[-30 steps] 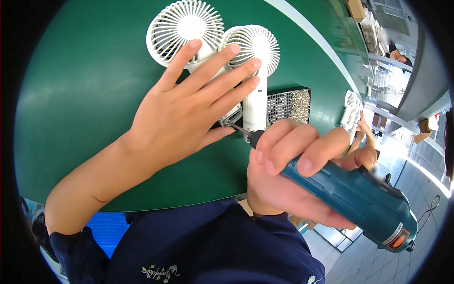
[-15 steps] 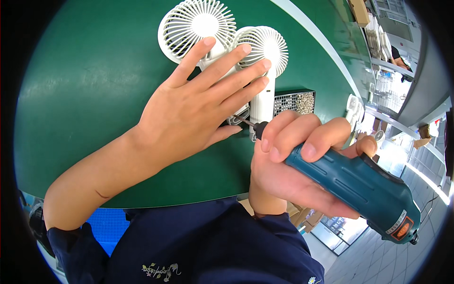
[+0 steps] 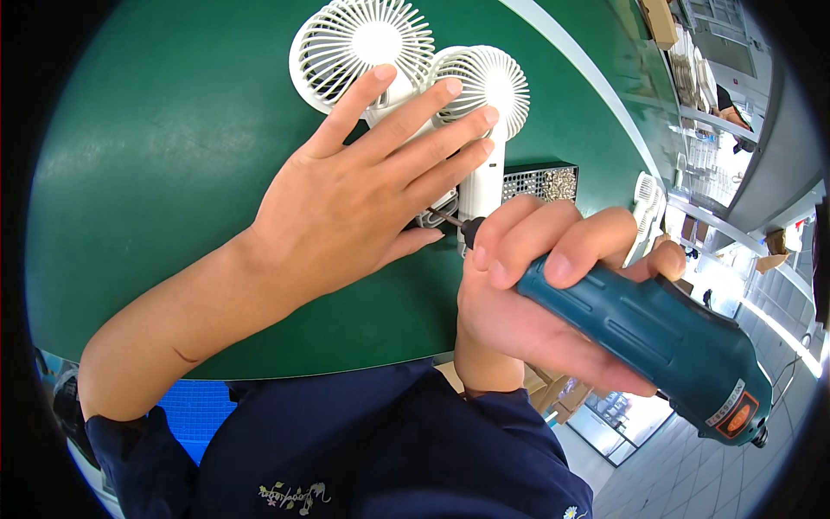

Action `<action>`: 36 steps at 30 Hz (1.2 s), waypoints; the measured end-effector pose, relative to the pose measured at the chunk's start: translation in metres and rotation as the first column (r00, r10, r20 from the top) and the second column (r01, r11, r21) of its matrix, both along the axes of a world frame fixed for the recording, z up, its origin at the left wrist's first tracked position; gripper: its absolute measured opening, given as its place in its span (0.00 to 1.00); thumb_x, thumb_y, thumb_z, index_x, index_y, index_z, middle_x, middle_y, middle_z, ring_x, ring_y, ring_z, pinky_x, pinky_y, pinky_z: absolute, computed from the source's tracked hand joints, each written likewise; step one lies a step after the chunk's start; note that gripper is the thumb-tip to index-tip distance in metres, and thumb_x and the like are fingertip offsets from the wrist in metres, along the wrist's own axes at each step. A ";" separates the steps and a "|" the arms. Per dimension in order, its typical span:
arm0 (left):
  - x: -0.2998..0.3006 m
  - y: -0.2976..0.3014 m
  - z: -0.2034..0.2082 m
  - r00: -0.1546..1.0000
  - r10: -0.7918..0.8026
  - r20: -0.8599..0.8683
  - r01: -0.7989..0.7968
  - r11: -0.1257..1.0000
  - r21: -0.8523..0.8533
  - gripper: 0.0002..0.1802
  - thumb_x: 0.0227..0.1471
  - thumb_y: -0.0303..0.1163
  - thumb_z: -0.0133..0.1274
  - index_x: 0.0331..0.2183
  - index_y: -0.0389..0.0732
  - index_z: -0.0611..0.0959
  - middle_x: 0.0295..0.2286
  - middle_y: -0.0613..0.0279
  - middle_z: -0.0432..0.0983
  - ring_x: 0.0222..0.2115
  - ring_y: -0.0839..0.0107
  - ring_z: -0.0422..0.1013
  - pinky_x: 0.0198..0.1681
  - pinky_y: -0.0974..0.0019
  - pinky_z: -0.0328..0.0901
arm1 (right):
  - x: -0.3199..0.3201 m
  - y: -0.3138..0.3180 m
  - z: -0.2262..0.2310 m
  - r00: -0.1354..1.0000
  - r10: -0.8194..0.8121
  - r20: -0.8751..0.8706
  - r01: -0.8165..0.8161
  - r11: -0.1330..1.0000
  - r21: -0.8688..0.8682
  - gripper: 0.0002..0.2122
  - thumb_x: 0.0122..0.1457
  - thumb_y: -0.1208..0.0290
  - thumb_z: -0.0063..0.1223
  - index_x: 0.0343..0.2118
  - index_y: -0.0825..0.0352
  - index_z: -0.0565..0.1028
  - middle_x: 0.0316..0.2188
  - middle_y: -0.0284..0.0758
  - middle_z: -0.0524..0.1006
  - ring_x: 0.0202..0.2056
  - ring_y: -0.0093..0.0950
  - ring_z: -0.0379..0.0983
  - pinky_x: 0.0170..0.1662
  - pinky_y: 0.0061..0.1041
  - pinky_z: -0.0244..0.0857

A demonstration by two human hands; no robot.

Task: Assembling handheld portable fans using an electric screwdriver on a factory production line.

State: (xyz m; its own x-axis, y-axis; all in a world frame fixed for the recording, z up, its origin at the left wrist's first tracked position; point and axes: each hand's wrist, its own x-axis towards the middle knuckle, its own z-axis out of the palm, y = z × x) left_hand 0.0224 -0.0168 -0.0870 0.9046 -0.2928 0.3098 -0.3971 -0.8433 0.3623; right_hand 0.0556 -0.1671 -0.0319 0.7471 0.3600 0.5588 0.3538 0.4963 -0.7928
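Two white handheld fans lie on the green table, a larger-looking left fan and a right fan, heads away from me. My left hand rests palm down with fingers spread over the handle of the left fan and the edge of the right one. In my right hand is a teal electric screwdriver, tilted, its thin bit pointing left toward the thumb of my left hand. The bit's tip meets something beneath my left palm, which hides most of it.
A black perforated tray with a heap of small screws stands right of the fans. The green table has a pale strip along its right part. More white fans lie farther right. A blue plastic crate shows below the table edge.
My right hand and the screwdriver have shifted very slightly. The left hand stays flat on the fans, and the fans hold nearly the same place.
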 end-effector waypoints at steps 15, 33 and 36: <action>-0.003 0.015 0.025 0.989 -0.125 -0.075 0.132 0.986 0.102 0.44 0.42 0.51 0.63 0.60 0.51 0.67 0.63 0.66 0.56 0.62 0.65 0.54 0.64 0.46 0.46 | -0.040 -0.053 0.018 0.899 -0.287 -0.330 0.335 0.937 0.099 0.41 0.55 0.26 0.33 0.56 0.62 0.57 0.26 0.39 0.70 0.12 0.27 0.64 0.14 0.24 0.60; -0.046 0.038 0.057 0.866 -0.499 -0.024 0.500 0.866 0.020 0.26 0.39 0.37 0.66 0.43 0.44 0.78 0.37 0.68 0.73 0.38 0.73 0.73 0.58 0.48 0.56 | -0.129 -0.045 -0.020 0.530 -0.418 -0.737 -0.068 0.846 -0.529 0.13 0.58 0.62 0.62 0.34 0.68 0.75 0.13 0.25 0.67 0.12 0.12 0.58 0.14 0.17 0.48; -0.052 0.043 0.064 0.867 -0.493 -0.070 0.495 0.869 0.012 0.27 0.40 0.38 0.65 0.45 0.45 0.78 0.39 0.69 0.74 0.39 0.73 0.73 0.60 0.47 0.53 | -0.133 -0.040 -0.006 0.509 -0.399 -0.762 -0.046 0.872 -0.487 0.13 0.58 0.62 0.63 0.32 0.68 0.76 0.14 0.25 0.68 0.13 0.13 0.60 0.15 0.17 0.50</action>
